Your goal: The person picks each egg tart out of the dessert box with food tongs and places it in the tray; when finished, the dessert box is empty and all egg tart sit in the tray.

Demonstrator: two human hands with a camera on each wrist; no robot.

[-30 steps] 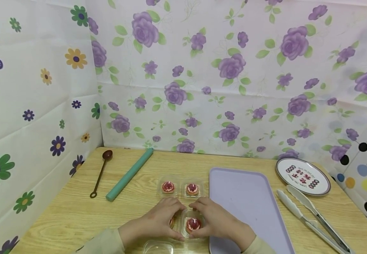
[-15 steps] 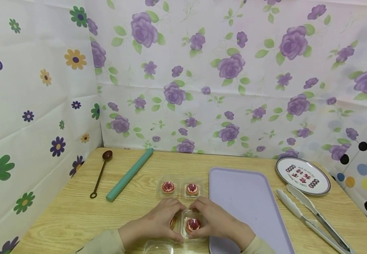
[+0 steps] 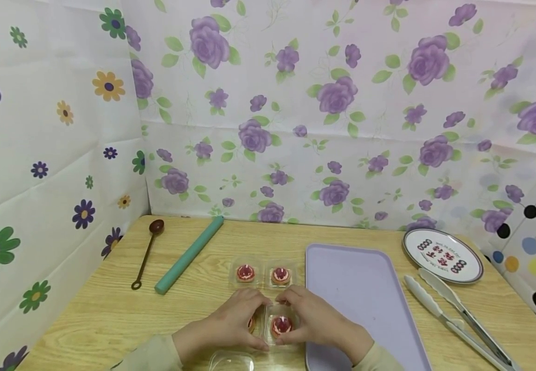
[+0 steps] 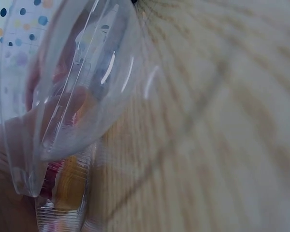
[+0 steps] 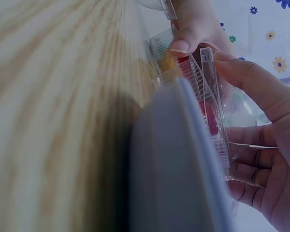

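In the head view, several clear plastic boxes with small red-topped tarts sit together, a back-left tart (image 3: 245,273) and a back-right tart (image 3: 281,276) among them. My right hand (image 3: 316,322) holds a domed clear lid (image 5: 241,113) over the front-right tart (image 3: 281,325), thumb on its near edge and fingers at its far side. Bent around the front-left box, my left hand (image 3: 235,320) hides most of that tart (image 3: 251,323). In the right wrist view, the left thumb (image 5: 181,44) touches a ribbed box wall. Whether the lid is fastened, I cannot tell.
A lilac tray (image 3: 349,288) lies just right of the boxes. Metal tongs (image 3: 453,319) and an oval plate (image 3: 443,257) are farther right. To the left lie a teal rolling pin (image 3: 190,255) and a brown spoon (image 3: 149,247). Another clear lid (image 3: 232,360) lies at the front.
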